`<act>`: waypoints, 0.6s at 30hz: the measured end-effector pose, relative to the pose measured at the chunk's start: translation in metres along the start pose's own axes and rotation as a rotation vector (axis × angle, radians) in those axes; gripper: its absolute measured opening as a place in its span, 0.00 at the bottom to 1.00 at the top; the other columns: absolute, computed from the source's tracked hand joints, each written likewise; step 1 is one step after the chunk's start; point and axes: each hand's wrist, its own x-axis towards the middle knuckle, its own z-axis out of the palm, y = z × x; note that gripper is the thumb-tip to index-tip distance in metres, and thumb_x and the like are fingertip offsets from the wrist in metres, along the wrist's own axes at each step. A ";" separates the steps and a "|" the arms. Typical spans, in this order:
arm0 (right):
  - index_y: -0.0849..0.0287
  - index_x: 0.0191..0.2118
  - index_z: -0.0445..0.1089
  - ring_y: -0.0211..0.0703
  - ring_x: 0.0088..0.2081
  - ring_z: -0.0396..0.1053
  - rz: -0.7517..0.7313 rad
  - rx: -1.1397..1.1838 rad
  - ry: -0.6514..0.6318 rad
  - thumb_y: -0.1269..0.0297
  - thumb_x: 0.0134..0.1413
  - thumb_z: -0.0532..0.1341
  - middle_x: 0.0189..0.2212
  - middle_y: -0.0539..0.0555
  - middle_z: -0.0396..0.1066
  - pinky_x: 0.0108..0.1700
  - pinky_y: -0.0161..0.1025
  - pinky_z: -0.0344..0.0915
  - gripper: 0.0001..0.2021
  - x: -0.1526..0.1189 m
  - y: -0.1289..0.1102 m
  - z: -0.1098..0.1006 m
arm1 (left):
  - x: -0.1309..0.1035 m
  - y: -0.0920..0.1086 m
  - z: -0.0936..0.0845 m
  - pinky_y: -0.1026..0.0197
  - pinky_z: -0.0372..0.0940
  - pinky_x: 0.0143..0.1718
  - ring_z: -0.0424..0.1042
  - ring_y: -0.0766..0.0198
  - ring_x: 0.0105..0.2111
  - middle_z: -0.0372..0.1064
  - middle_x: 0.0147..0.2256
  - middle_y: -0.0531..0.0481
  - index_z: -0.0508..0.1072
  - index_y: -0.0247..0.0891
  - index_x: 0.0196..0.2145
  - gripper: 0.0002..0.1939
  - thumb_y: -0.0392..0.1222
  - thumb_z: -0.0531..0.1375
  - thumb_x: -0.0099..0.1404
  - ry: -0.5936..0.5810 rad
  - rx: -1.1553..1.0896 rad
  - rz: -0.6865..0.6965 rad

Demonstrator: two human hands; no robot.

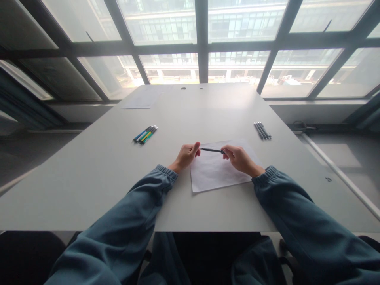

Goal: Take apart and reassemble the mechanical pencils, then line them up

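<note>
Pen (212,150) crosswise, narrow end toward left hand (185,155), fingers curled, grip unclear; right hand (240,158), fingers pinching other end.

Nothing legible right now, folks; that small dark mark (328,179) near the table's (89,190) right edge defies reading!

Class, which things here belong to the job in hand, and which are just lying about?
Job in hand:
Dark pen, in the right hand, tip by the left hand
Paper sheet beneath the right hand

Lying about:
Coloured pens, left
Grey pens, right
Far paper, back left
</note>
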 end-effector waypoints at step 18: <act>0.58 0.38 0.74 0.40 0.29 0.72 -0.003 0.003 -0.004 0.63 0.69 0.52 0.27 0.51 0.76 0.37 0.36 0.65 0.14 0.000 0.002 0.000 | -0.001 0.006 -0.002 0.63 0.61 0.31 0.69 0.64 0.25 0.72 0.22 0.49 0.77 0.35 0.24 0.30 0.64 0.56 0.68 0.002 -0.060 0.076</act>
